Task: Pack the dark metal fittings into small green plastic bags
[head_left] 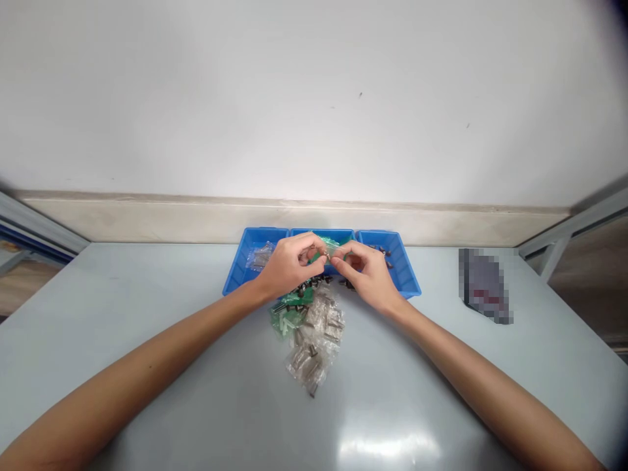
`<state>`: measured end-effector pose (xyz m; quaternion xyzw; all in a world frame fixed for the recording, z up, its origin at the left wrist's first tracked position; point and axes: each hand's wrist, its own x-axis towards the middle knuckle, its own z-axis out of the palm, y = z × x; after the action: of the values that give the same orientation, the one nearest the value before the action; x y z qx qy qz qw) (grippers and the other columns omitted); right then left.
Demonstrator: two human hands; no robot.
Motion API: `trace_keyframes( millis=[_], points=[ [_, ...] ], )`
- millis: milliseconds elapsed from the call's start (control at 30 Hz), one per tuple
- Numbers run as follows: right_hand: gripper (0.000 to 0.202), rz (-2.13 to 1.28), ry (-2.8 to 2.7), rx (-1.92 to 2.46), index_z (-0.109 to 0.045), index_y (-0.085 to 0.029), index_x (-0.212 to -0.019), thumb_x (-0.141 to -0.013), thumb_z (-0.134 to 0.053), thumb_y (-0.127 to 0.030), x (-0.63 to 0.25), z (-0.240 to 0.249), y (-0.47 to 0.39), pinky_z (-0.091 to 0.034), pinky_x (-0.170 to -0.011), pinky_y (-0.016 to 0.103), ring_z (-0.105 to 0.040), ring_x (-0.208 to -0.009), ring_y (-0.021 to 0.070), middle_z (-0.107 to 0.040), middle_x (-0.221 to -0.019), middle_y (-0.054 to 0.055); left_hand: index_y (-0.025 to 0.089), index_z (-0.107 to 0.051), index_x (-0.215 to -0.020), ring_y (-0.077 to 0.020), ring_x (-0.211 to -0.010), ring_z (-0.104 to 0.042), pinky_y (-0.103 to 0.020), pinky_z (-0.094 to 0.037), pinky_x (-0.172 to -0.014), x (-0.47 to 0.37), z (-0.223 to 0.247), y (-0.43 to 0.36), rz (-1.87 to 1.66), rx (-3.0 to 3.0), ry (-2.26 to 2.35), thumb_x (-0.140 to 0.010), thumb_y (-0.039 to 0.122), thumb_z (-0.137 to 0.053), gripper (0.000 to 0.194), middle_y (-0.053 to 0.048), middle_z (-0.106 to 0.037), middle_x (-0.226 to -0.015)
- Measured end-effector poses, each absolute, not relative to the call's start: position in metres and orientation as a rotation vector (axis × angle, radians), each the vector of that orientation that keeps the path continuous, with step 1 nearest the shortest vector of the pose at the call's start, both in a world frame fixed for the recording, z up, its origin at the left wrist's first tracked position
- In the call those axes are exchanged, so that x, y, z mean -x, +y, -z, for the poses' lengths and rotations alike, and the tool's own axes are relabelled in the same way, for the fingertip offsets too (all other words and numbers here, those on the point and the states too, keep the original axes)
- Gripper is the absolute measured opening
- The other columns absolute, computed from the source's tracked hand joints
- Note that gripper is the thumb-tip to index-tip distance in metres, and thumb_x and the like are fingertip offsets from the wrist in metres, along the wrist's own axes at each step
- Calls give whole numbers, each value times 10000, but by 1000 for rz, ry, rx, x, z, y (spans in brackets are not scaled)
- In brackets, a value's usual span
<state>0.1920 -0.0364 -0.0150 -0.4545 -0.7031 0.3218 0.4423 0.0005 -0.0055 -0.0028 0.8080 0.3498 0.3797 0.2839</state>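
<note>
Centrally, the left hand (289, 265) and the right hand (369, 275) meet just above the middle blue bin (321, 232), thumb and index fingertips pinched on what looks like a small clear bag (332, 248). The fingertips of the two hands are close beside each other; exactly how each one grips the film is too small to tell.

Behind the fingers, green packets (321, 241) lie in the middle blue bin. Left of the fingers, the left blue bin (234, 278) holds clear packets (260, 256), partly hidden by the left hand. Right of them, the right blue bin (407, 278) holds dark screw-like pieces (385, 251).

Below the fingertips, on the near side, loose dark fasteners (314, 282) lie by a heap of clear plastic bags (321, 320) with metal pieces in them. Green packages (289, 318) sit at the heap's left, and one dark screw (313, 391) lies at its near end. All this rests on the grey table (196, 392). Well to the right of the fingers lies a pixelated dark object (485, 288).
</note>
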Motion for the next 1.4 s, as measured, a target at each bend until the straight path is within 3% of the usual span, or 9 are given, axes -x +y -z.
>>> trace_keyframes(
  millis=[400, 567, 800, 1067, 1400],
  points=[
    [184, -736, -1900, 1089, -623, -184, -769, -926, -602, -280, -193, 14, -35, -354, -597, 260, -460, -619, 127, -567, -729, -11, 158, -611, -762, -108, -600, -413, -233, -339, -553, 0, 3, -6, -997, -2115, 952, -905, 274, -572, 188, 18, -484, -691],
    [180, -754, -1898, 1094, -625, -185, -755, -911, -612, -275, -192, 13, -35, -348, -580, 260, -447, -598, 125, -559, -710, -15, 161, -620, -827, -93, -564, -389, -225, -332, -537, 0, 4, -5, -1002, -2101, 946, -870, 237, -609, 88, 27, -486, -697],
    [150, -754, -1810, 1083, -669, -194, -825, -908, -622, -310, -191, 15, -35, -363, -594, 268, -470, -616, 132, -603, -742, -4, 161, -581, -749, -90, -573, -413, -220, -349, -547, 0, 3, -6, -1011, -2138, 892, -823, 158, -584, 74, 13, -552, -744],
    [225, -914, -1629, 1122, -679, -185, -840, -865, -665, -408, -193, 18, -33, -305, -509, 256, -396, -541, 113, -583, -699, -12, 155, -651, -824, -109, -581, -449, -233, -351, -535, 0, 4, -5, -974, -2126, 928, -923, 332, -576, 217, -5, -558, -727],
    [252, -1004, -1553, 1117, -644, -187, -855, -855, -661, -438, -194, 17, -35, -281, -484, 250, -366, -518, 103, -549, -685, -22, 146, -663, -769, -112, -589, -456, -239, -355, -557, 0, 4, -4, -986, -2203, 906, -926, 334, -591, 255, -8, -577, -697]
  ],
)
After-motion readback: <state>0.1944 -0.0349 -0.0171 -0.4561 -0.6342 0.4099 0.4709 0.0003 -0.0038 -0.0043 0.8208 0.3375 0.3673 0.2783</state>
